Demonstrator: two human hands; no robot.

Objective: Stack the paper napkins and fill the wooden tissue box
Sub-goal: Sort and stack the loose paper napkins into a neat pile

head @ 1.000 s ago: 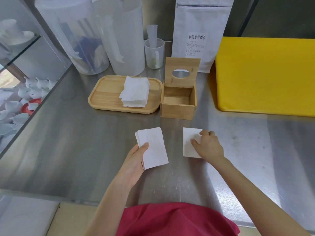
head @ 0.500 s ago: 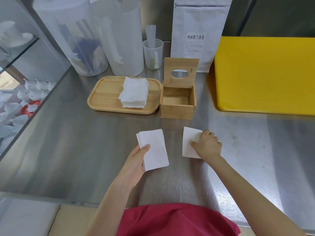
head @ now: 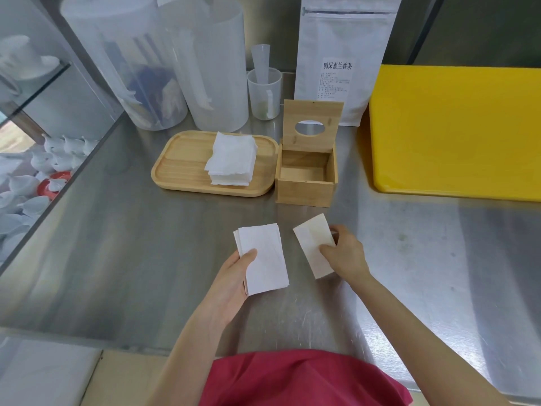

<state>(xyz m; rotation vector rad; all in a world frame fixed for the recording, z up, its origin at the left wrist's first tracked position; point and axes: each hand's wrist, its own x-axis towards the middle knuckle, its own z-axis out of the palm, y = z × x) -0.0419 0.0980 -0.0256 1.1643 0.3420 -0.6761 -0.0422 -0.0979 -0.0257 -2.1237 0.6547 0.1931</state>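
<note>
- White pouch label reads 鸭屎蜜兰香茶.
- Left hand pinches napkin stack, long axis toward table's far edge.
- Right hand pinches one tilted napkin.

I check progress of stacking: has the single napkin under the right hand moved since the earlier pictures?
Yes. The single napkin in the right hand has turned, its far end now tilted away from the wooden tissue box front edge it earlier paralleled.

Folded napkin stack near counter edge; wooden tissue box open — empty.
</note>
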